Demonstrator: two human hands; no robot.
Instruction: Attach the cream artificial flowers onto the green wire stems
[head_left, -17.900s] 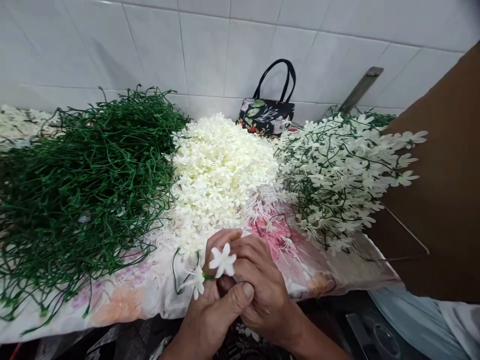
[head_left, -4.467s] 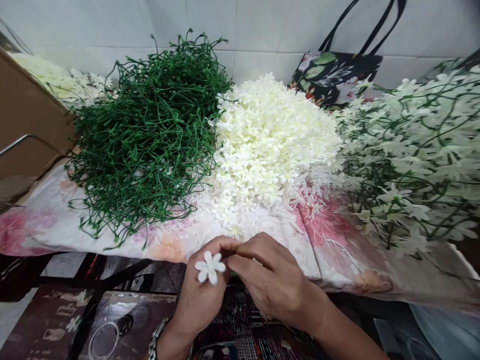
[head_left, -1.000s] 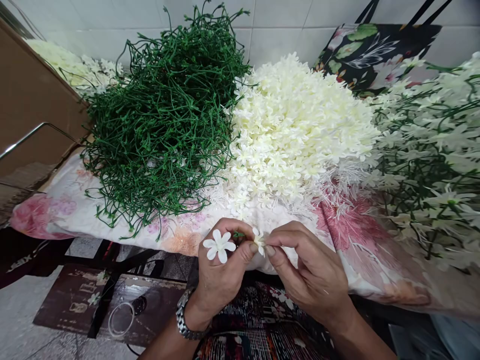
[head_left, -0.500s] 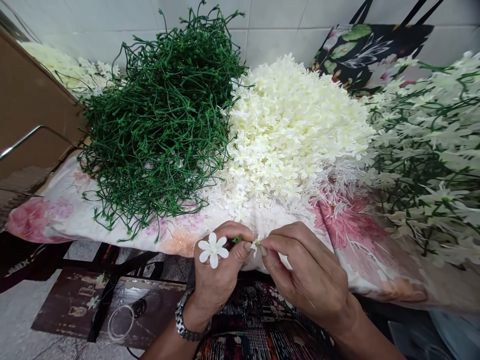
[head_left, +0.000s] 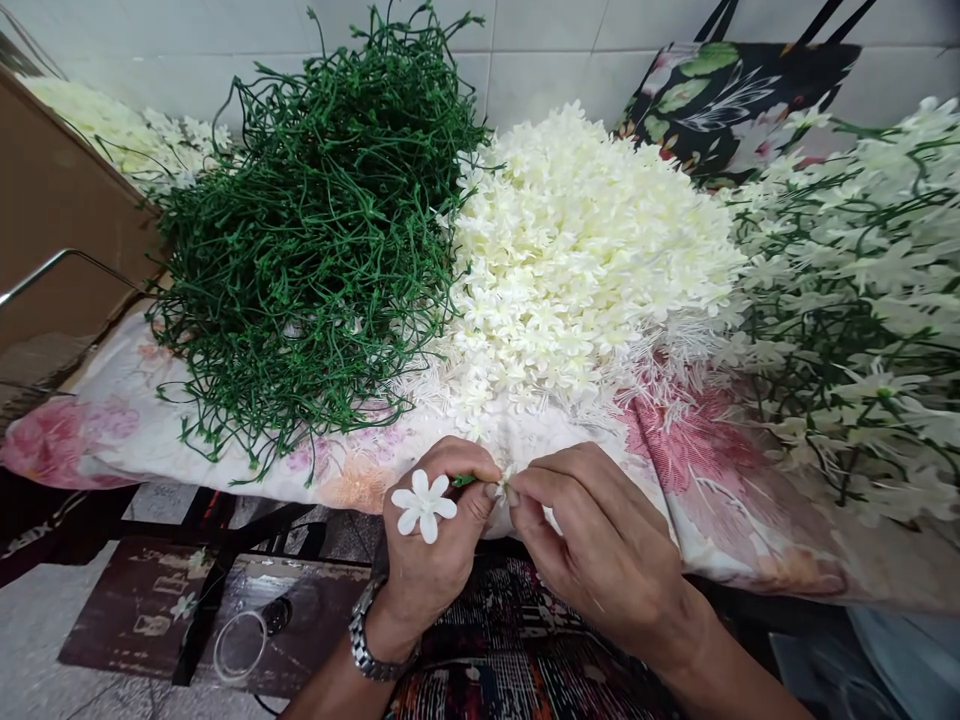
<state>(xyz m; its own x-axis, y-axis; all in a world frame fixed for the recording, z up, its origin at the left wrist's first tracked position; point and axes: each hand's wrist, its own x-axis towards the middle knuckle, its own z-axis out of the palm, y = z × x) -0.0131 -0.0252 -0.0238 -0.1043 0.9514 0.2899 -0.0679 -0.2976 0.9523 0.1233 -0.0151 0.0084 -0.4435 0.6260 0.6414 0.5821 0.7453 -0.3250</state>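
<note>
My left hand (head_left: 435,525), a metal watch on its wrist, is closed on a green artificial flower stem (head_left: 463,481). A white six-petal flower (head_left: 424,506) lies against the back of that hand, apparently on the same stem. My right hand (head_left: 600,540) pinches a small white artificial flower (head_left: 505,484) between thumb and forefinger, right at the left fingertips. Fingers hide most of this flower and the stem's tip. Beyond my hands lie a heap of green plastic stems (head_left: 315,250) and, to its right, a pile of loose white flowers (head_left: 585,260).
A flowered cloth (head_left: 262,470) covers the work surface. Finished-looking flower sprays (head_left: 870,300) are heaped at right, before a dark floral bag (head_left: 739,100). A cardboard box (head_left: 67,220) stands at left. Below are a brown stool (head_left: 300,600) and a clear ring (head_left: 240,645).
My right hand has moved slightly left, bringing the small flower closer against the left fingertips. The flower on my left hand has turned slightly. The whole view has shifted a little.
</note>
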